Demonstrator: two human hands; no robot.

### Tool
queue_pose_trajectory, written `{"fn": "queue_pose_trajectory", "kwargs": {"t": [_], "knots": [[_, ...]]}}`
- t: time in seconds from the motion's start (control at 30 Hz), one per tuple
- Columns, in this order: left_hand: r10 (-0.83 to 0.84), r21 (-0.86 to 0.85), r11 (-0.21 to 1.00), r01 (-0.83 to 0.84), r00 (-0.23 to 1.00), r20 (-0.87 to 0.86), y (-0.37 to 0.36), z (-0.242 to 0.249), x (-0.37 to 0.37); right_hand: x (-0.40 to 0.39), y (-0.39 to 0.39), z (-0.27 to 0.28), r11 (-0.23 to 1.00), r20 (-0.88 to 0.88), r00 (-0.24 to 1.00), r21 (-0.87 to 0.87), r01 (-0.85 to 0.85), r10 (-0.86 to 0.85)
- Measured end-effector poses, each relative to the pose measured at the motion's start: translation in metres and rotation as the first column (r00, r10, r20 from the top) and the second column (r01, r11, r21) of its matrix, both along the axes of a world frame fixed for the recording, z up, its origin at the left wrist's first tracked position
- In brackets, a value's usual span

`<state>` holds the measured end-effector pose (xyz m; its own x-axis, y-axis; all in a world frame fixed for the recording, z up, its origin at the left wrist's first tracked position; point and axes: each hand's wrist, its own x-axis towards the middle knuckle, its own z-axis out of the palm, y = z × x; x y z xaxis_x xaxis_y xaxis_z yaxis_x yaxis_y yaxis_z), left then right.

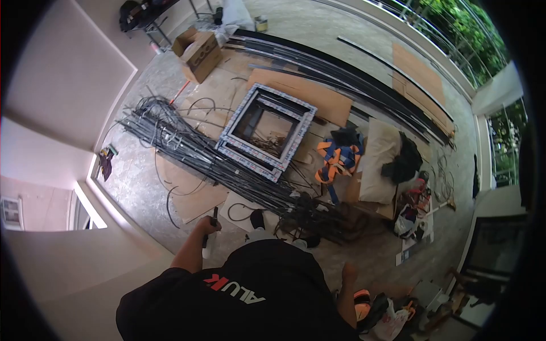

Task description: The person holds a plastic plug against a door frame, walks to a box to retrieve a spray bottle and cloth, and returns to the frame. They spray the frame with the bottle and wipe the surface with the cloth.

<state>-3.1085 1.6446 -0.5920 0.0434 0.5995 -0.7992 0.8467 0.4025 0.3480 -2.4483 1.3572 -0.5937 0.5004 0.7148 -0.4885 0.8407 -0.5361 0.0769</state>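
My left hand [209,224] is closed around a slim dark tool [215,212] held upright, its pale lower end showing beneath the fist; I cannot tell its exact kind. Below and ahead of me lies a large bundle of long black rubber strips [227,181], nearest to that hand. On the bundle rests a rectangular window frame [267,160] wrapped in printed protective film. My right hand [349,271] hangs low at my side, over the floor near an orange-and-black item [362,304]; its fingers are mostly hidden.
Long dark profiles [318,71] lie across the floor beyond the frame. An open cardboard box [200,57] stands at the back left. An orange-and-blue strap harness [338,159], a pale cushion-like sack [380,159] and scattered tools [418,213] are on the right. A wall [62,85] borders the left.
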Motion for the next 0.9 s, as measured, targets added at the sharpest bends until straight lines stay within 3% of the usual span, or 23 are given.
{"fn": "queue_pose_trajectory", "kwargs": {"t": [0.03, 0.13, 0.17, 0.23, 0.27, 0.3, 0.37, 0.4, 0.47, 0.53, 0.67, 0.83, 0.87, 0.9], "knots": [[-0.014, -0.001, 1.000, 0.014, 1.000, -0.006, 0.003, 0.011, 0.015, 0.012, -0.019, -0.002, 0.998, -0.010, 0.998, -0.019, 0.060, -0.060], [-0.085, 0.033, 0.996, 0.084, 0.996, 0.014, 0.021, 0.024, 0.066, 0.030, -0.039, 0.000, 0.868, -0.052, 0.872, 0.084, 0.490, -0.487], [-0.100, 0.045, 0.994, 0.098, 0.995, 0.031, 0.016, 0.026, 0.080, 0.043, -0.041, -0.004, 0.953, -0.084, 0.951, 0.038, 0.301, -0.297], [-0.103, 0.019, 0.995, 0.102, 0.993, 0.063, 0.014, 0.004, 0.098, 0.079, -0.095, -0.033, 0.995, -0.155, 0.984, -0.048, -0.092, 0.083], [-0.107, 0.010, 0.994, 0.106, 0.988, 0.114, 0.015, 0.003, 0.116, 0.084, -0.117, -0.039, 0.999, -0.204, 0.979, -0.041, -0.020, 0.012], [-0.135, -0.010, 0.990, 0.139, 0.977, 0.164, 0.024, 0.002, 0.142, 0.087, -0.132, -0.047, 0.982, -0.287, 0.939, -0.026, 0.189, -0.188], [-0.094, -0.069, 0.991, 0.115, 0.962, 0.255, 0.022, 0.020, 0.196, 0.094, -0.171, -0.055, 0.750, -0.498, 0.638, -0.038, 0.661, -0.587], [-0.157, -0.057, 0.983, 0.177, 0.956, 0.247, 0.024, 0.027, 0.223, 0.095, -0.185, -0.057, 0.575, -0.587, 0.437, -0.060, 0.816, -0.681], [-0.247, -0.048, 0.963, 0.265, 0.939, 0.238, 0.022, 0.030, 0.276, 0.097, -0.218, -0.056, 0.317, -0.687, 0.152, -0.120, 0.941, -0.711], [-0.349, -0.048, 0.929, 0.367, 0.911, 0.222, 0.024, 0.033, 0.325, 0.097, -0.221, 0.001, -0.158, -0.664, -0.311, -0.282, 0.946, -0.680], [-0.591, -0.085, 0.782, 0.617, 0.778, 0.212, 0.044, 0.016, 0.414, 0.078, -0.283, 0.019, -0.346, -0.605, -0.393, -0.199, 0.917, -0.692], [-0.810, -0.089, 0.567, 0.819, 0.574, 0.124, 0.057, 0.052, 0.555, 0.025, -0.325, 0.016, -0.604, -0.465, -0.539, -0.012, 0.797, -0.702], [-0.837, -0.103, 0.536, 0.838, 0.543, 0.065, 0.057, 0.061, 0.584, 0.009, -0.339, 0.001, -0.555, -0.341, -0.504, 0.068, 0.829, -0.794], [-0.852, -0.080, 0.519, 0.851, 0.523, 0.037, 0.074, 0.020, 0.591, -0.014, -0.352, -0.029, -0.496, -0.207, -0.465, 0.137, 0.857, -0.861]]}}
